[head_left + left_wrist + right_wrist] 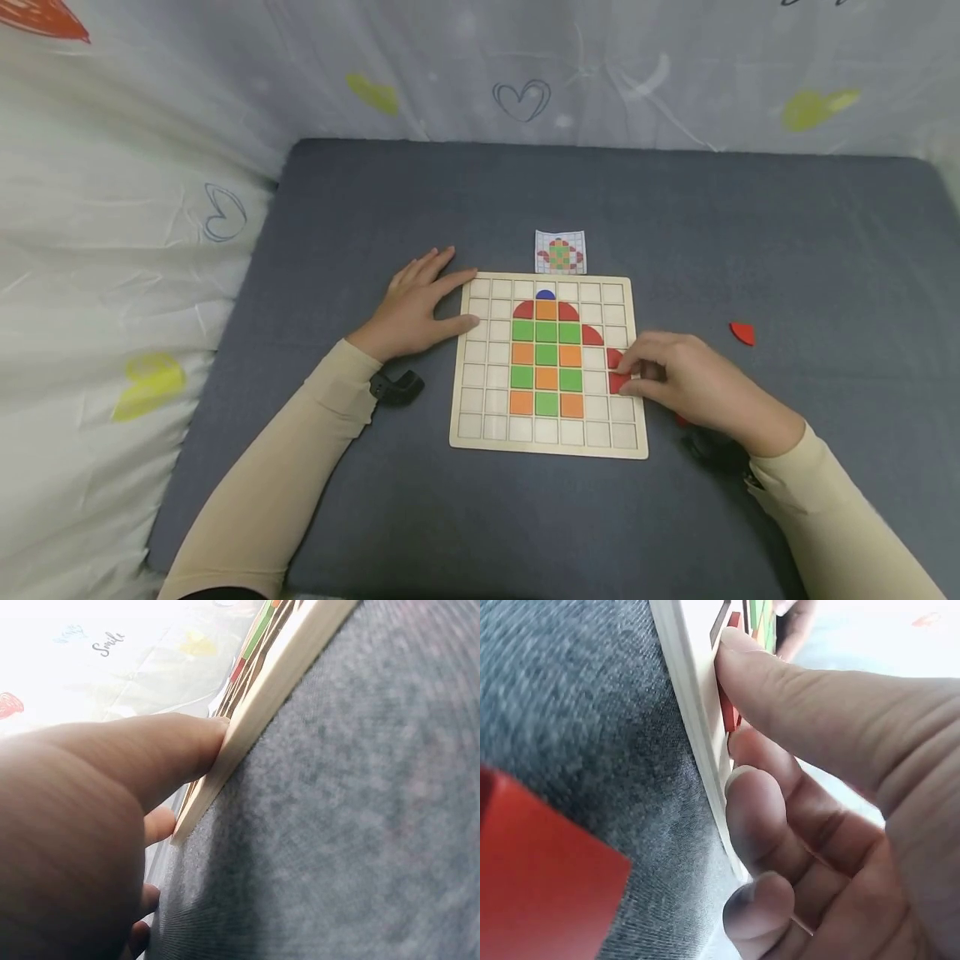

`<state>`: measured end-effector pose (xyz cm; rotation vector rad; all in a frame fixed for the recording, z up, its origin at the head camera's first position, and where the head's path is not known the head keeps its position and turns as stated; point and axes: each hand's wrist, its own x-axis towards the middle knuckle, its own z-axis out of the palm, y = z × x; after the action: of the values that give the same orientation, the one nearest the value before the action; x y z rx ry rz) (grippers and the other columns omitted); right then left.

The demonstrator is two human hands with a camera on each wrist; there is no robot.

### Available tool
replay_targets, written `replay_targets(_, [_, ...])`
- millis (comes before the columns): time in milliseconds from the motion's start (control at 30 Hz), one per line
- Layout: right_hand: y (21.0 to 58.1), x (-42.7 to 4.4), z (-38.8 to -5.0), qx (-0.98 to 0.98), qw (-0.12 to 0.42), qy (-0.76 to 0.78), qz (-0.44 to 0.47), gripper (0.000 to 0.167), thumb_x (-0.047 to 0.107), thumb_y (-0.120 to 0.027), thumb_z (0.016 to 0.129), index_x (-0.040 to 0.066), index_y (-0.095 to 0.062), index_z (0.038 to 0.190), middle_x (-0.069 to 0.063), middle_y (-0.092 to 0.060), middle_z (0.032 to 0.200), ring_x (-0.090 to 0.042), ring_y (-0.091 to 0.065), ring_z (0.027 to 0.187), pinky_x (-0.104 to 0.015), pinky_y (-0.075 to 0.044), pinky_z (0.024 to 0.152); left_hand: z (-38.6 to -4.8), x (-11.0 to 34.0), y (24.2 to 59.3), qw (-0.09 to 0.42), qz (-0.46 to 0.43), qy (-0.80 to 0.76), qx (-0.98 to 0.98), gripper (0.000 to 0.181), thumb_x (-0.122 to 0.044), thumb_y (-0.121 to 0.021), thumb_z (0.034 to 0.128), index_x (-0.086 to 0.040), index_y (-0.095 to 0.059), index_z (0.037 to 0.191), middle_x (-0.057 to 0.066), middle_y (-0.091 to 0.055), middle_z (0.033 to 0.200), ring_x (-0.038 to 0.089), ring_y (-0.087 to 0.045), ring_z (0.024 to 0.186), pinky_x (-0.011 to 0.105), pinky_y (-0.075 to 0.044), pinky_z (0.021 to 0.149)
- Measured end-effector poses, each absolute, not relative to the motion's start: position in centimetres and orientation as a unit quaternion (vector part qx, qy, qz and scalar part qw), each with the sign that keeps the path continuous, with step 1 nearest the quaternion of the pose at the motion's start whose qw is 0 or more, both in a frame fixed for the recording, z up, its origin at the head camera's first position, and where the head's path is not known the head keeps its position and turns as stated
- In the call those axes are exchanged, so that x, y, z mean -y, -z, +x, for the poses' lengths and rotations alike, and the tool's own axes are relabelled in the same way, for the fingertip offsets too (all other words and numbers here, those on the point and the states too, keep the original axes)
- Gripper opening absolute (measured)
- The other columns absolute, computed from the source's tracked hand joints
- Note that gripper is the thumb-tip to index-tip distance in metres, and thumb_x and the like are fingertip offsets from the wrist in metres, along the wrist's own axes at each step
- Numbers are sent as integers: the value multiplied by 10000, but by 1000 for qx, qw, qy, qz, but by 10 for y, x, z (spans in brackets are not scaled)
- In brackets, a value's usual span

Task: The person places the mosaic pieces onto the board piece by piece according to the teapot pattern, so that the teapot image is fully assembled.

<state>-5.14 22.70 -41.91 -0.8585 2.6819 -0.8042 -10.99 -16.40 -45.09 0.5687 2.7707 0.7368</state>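
Note:
A square wooden grid board (510, 442) lies on the cloth. Orange and green squares fill its middle columns, red quarter-circle pieces (591, 335) sit beside and above them, and a blue half-circle (545, 295) tops the pattern. My left hand (408, 312) is spread at the board's left side, thumb and forefinger touching its edge; the left wrist view shows the thumb (176, 746) against the rim. At the right-hand column my right hand (686, 379) pinches a red quarter-circle piece (727, 709) between thumb and forefinger, low over the cells. Its fingers partly cover another red piece (613, 358).
A small pattern card (560, 252) lies just beyond the board's far edge. One loose red quarter-circle (742, 333) is on the grey cloth (825, 250) to the right. Another red piece (547, 877) lies near my right wrist, mostly hidden in the head view. White drawn-on curtains border the table.

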Motion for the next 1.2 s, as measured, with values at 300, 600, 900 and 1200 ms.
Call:
replay_targets(300, [417, -227, -54, -922, 143, 259, -251, 428, 185, -924, 832, 75, -743, 1204, 100, -557, 768, -66, -472, 641, -243, -435, 593, -109, 164, 451, 111, 193, -249, -943, 756, -548, -669, 990, -249, -418, 1638, 96, -120, 1768, 310, -33, 1639, 597, -19, 1289])
replay_targets(600, [418, -229, -53, -917, 136, 272, -260, 404, 138, -919, 829, 41, -777, 1194, 104, -584, 762, -62, -514, 669, -231, -464, 595, -109, 164, 451, 110, 190, -250, -943, 754, -549, -667, 991, -257, -415, 1639, 86, -116, 1769, 305, -31, 1639, 591, -12, 1291])
replay_targets(900, [418, -231, -54, -913, 141, 287, -253, 402, 123, -917, 826, 56, -784, 1199, 123, -605, 758, -49, -544, 687, -231, -481, 617, -111, 164, 452, 110, 194, -249, -942, 744, -547, -664, 995, -263, -418, 1637, 85, -119, 1769, 305, -34, 1639, 591, -17, 1289])
replay_targets(1200, [401, -244, -47, -926, 155, 254, -234, 361, 233, -876, 890, 70, -774, 1195, 115, -606, 788, -45, -514, 661, -239, -463, 590, -107, 166, 450, 110, 191, -252, -942, 756, -543, -678, 988, -253, -420, 1637, 91, -118, 1769, 317, -38, 1638, 601, -17, 1287])
